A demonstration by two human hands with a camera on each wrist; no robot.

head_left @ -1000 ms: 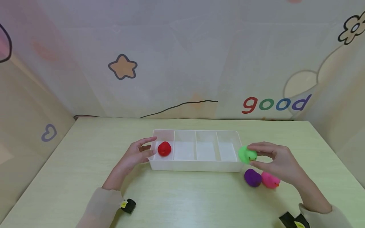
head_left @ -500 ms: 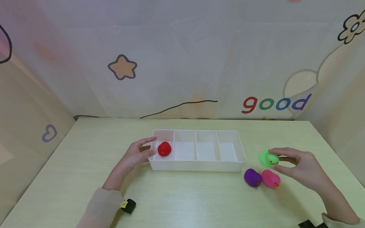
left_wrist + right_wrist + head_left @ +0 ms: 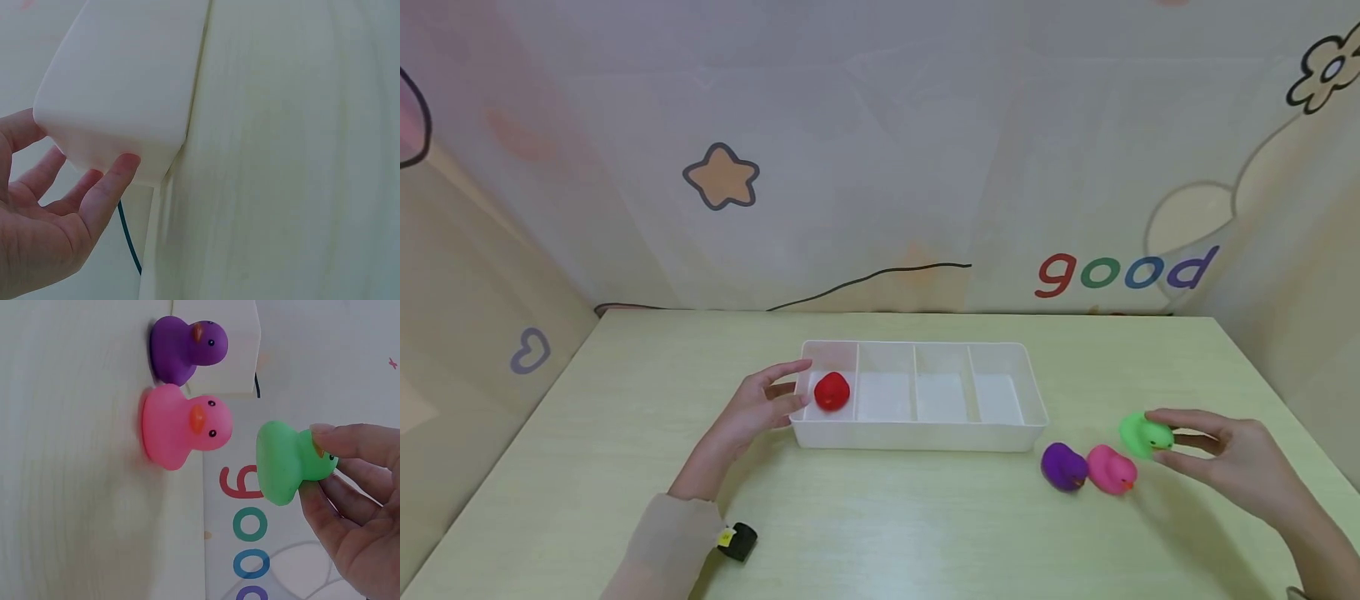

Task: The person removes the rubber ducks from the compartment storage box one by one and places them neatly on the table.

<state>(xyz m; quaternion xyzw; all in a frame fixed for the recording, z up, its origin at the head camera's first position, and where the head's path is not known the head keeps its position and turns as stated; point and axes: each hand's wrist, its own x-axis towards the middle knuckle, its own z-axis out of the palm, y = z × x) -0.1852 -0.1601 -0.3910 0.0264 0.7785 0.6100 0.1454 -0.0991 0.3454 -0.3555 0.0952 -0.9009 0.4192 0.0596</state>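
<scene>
My right hand pinches a green rubber duck by its head, between thumb and fingers, and holds it above the table right of the tray. In the right wrist view the green duck hangs apart from a pink rubber duck and a purple rubber duck, which sit side by side on the table. My left hand touches the left end of a white four-part tray, its fingers loosely extended along the end wall. A red object lies in the leftmost compartment.
The pale wooden table reaches back to a printed cloth backdrop, with side cloths at left and right. A black device sits on the left sleeve. The tray's other compartments hold nothing.
My right hand has carried the green duck away from the tray's right end, rightward and toward the near side, past the pink duck. My left hand and the tray have stayed put.
</scene>
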